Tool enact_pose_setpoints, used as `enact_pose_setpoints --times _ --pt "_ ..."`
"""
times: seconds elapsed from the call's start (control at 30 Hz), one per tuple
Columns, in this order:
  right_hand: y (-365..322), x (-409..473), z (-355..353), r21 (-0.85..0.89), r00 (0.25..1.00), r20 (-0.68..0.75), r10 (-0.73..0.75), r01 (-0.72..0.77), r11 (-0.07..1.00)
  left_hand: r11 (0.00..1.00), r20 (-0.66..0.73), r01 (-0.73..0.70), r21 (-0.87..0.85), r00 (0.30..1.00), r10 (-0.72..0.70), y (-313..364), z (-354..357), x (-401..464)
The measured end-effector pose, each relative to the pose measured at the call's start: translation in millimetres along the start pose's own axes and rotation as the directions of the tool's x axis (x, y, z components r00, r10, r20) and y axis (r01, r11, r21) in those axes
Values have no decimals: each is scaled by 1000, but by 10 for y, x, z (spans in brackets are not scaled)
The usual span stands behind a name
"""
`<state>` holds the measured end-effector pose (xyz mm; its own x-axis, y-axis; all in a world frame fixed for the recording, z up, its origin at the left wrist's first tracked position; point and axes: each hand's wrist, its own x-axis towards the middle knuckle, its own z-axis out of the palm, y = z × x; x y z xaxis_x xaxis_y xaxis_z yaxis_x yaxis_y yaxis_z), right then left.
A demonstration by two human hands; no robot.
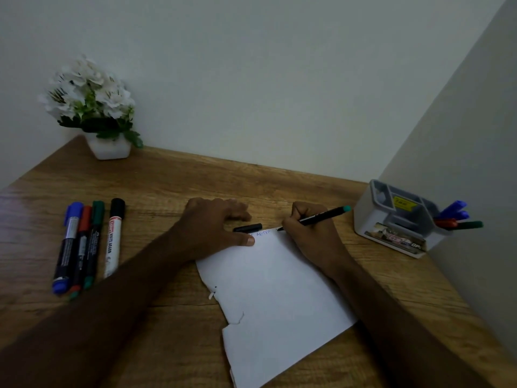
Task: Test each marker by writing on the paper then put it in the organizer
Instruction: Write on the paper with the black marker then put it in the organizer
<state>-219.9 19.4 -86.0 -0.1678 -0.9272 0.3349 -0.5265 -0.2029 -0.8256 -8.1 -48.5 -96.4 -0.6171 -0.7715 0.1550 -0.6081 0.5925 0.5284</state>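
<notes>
White torn-edged paper sheet (275, 292) lies on the wooden worktop (167, 180), pinned at its top corner by the flat, spread left hand (215, 224). The right hand (309, 228) pinches a slim black teal-ended marker (321, 216), tip on the paper's top edge. Its black cap (248, 227) lies beside the left thumb. The grey plastic organizer (397, 218) stands right, holding markers.

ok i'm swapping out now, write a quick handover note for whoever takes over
Right hand grips a black pen with a teal end, tip on the paper at its far edge.
Left hand presses flat on the paper's far left corner; a black cap lies beside it.
Done: several markers stand in the organizer on the right.
Left: finish this test, cap it, store it, then test the four markers lying on the table's left.
</notes>
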Motion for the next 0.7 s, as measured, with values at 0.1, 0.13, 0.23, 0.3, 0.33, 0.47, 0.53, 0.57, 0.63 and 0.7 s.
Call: enact_pose_setpoints --times 0.1,0.13,0.23,0.3,0.33,0.47,0.53,0.57,0.63,0.7 --pt "7 6 16 -22 1000 4 13 -13 1000 1000 -5 -2 -13 1000 2 14 -4 -5" --pt "10 8 18 -29 1000 7 16 -15 999 1000 -8 2 -19 1000 -2 19 -5 -5" --pt "19 13 8 -22 1000 -4 21 -21 1000 1000 -4 2 -3 1000 -2 25 -5 -7" --pt "29 14 -1 -7 1000 -10 21 -21 1000 1000 4 1 5 1000 -1 23 -4 -4" --pt "32 14 1 -9 1000 -11 17 -17 1000 1000 1 0 -2 1000 0 19 -3 -5" --pt "34 14 10 -24 1000 -20 21 -22 999 1000 -21 -16 -22 1000 15 5 9 -7" --pt "26 12 11 -8 999 -30 34 -35 999 1000 -23 -18 -20 1000 17 -4 13 -3" --pt "22 13 11 -2 999 -29 38 -38 999 1000 -20 -16 -22 1000 16 -3 12 -3" --pt "18 15 15 -6 999 -19 34 -34 999 1000 -17 -8 -22 1000 8 11 11 -4" --pt "16 15 17 -17 999 -15 29 -29 999 1000 -16 -1 -18 1000 1 23 10 -7"
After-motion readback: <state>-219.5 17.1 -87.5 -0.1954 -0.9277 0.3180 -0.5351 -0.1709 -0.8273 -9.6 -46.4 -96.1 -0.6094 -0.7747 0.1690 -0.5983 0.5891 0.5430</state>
